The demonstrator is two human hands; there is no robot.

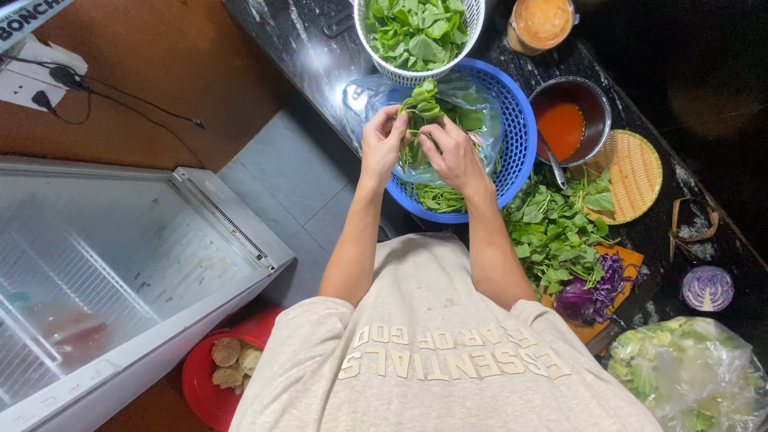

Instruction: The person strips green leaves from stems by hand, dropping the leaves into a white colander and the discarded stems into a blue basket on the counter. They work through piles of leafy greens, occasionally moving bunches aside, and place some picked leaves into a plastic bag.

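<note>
My left hand (pixel 382 140) and my right hand (pixel 452 154) both grip one sprig of green leafy herb (pixel 422 104), its leaves sticking up between them. They hover over a blue plastic basket (pixel 520 128) lined with a clear plastic bag that holds more green stems (pixel 440 197). Just beyond the hands stands a white plastic basket (pixel 474 16) filled with plucked green leaves (pixel 416 30).
A pile of leafy greens (pixel 556 228) and shredded purple cabbage (pixel 588 296) lie on a wooden board at right. Behind them stand a metal pot of red sauce (pixel 564 124), a woven bamboo tray (pixel 636 172), half a purple cabbage (pixel 707 288) and bagged lettuce (pixel 688 372). A chest freezer (pixel 120 272) stands left, with a red basin (pixel 212 372) below it.
</note>
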